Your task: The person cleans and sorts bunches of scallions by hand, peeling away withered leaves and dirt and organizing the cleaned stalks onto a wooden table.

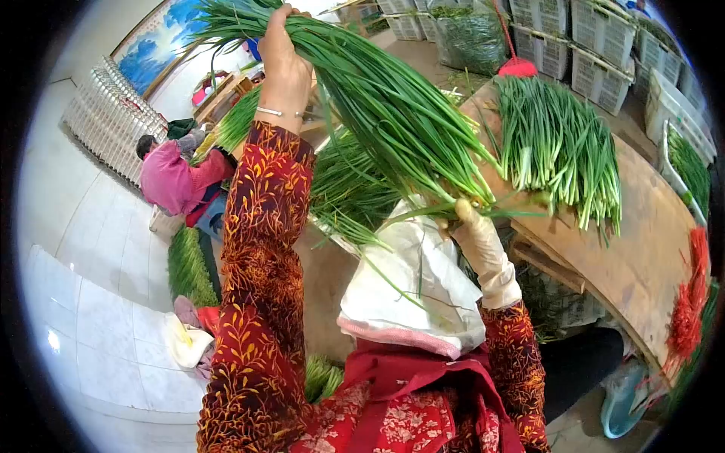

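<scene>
A large bunch of long green leafy stalks (pixel 393 90) stretches slantwise in front of me. My left hand (pixel 287 68), bare with a thin bracelet at the wrist, is wrapped round its leafy upper part. At the pale root ends, my right hand (pixel 483 245) in a cream glove has its fingers pressed together on a few stalks. A white cloth (pixel 423 279) covers my lap, with loose stalks across it. More bundled stalks (pixel 559 143) lie on the wooden table (pixel 604 249) to the right. Behind the held bunch is a pile of stalks (pixel 351 177).
Red ties (pixel 687 302) hang at the table's right edge. Stacked plastic crates (pixel 596 68) stand at the back right, beside a filled clear bag (pixel 468 38). Another person (pixel 177 174) in pink sits at the left, near green bundles. A blue basin (pixel 623 400) is at the lower right.
</scene>
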### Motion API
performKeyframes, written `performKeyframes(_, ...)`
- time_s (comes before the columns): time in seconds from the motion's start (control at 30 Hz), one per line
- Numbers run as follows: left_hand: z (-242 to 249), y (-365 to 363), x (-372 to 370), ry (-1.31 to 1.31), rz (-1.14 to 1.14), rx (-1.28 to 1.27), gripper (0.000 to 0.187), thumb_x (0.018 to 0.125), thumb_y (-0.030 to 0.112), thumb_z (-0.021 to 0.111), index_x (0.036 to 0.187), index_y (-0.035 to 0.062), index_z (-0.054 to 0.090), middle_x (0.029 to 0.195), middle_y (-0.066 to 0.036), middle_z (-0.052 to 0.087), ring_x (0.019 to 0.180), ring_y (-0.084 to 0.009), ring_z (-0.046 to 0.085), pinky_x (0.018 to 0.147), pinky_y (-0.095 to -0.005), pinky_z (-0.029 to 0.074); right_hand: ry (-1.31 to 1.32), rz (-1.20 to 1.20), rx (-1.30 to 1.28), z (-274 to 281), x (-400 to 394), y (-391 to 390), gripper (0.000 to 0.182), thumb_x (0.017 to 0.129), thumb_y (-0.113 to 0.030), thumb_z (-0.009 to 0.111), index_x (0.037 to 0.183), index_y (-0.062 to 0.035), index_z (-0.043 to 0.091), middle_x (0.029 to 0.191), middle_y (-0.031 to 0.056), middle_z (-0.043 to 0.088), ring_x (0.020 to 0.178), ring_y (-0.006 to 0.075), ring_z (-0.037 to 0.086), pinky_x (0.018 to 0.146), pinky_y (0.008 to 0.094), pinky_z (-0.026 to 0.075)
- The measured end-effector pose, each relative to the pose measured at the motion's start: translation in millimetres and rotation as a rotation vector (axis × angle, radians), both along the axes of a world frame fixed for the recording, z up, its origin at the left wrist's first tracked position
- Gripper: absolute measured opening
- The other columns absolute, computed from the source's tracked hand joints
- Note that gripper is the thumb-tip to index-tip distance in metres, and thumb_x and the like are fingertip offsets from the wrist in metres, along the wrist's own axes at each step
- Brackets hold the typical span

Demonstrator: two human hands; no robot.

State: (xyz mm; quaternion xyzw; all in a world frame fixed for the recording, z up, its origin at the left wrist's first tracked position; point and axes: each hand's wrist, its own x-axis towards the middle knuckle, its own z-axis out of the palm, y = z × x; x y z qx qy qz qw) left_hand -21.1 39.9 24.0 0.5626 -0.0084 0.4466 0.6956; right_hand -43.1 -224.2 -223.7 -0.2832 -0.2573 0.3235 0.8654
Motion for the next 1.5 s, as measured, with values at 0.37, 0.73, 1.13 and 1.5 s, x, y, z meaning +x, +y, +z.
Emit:
performKeyframes(0.37, -12, 18, -2, -0.154, 0.001, -0.167, 0.012, 0.080, 0.011, 0.057, 0.075, 0.0010, 0.051, 0.067, -0.010, 0.055, 0.062, -0.0210, 0.056, 0.056, -0.0340, 0.050, 0.208, -0.138, 0.056, -49, -10, -89, 0.030, 0.087, -0.041, 0.052, 0.069, -0.0168, 0.045, 0.053, -0.0091, 0.037, 0.040, 0.0032, 0.028, 0.033, 0.0191, 0.026)
performKeyframes(0.73, 12, -47, -40, -0.092, -0.332, -0.016, 0.020, 0.083, 0.023, 0.054, 0.080, 0.0042, 0.055, 0.083, -0.010, 0.057, 0.080, -0.0246, 0.058, 0.089, -0.0472, 0.046, 0.120, -0.083, -0.388, -72, 44, -16, 0.030, 0.089, -0.024, 0.046, 0.110, -0.0061, 0.057, 0.107, 0.0068, 0.059, 0.097, 0.0154, 0.056, 0.082, 0.0275, 0.046)
performKeyframes(1.13, -27, -27, -23, -0.226, -0.567, -0.124, 0.010, 0.084, 0.017, 0.052, 0.086, 0.0082, 0.051, 0.082, 0.001, 0.054, 0.086, -0.0130, 0.053, 0.099, -0.0478, 0.034, 0.253, 0.178, 0.230, -4, 21, -16, 0.046, 0.086, -0.034, 0.052, 0.121, -0.0036, 0.046, 0.114, 0.0089, 0.054, 0.095, 0.0176, 0.056, 0.085, 0.0323, 0.046)
performKeyframes(1.5, -36, -28, -14, -0.237, -0.685, -0.167, 0.013, 0.084, 0.016, 0.052, 0.096, 0.0104, 0.049, 0.082, 0.003, 0.053, 0.084, -0.0113, 0.054, 0.099, -0.0480, 0.033, -0.263, 0.104, 0.322, 6, 17, -35, 0.043, 0.088, -0.040, 0.045, 0.060, -0.0075, 0.052, 0.074, 0.0075, 0.053, 0.068, 0.0158, 0.047, 0.066, 0.0282, 0.038)
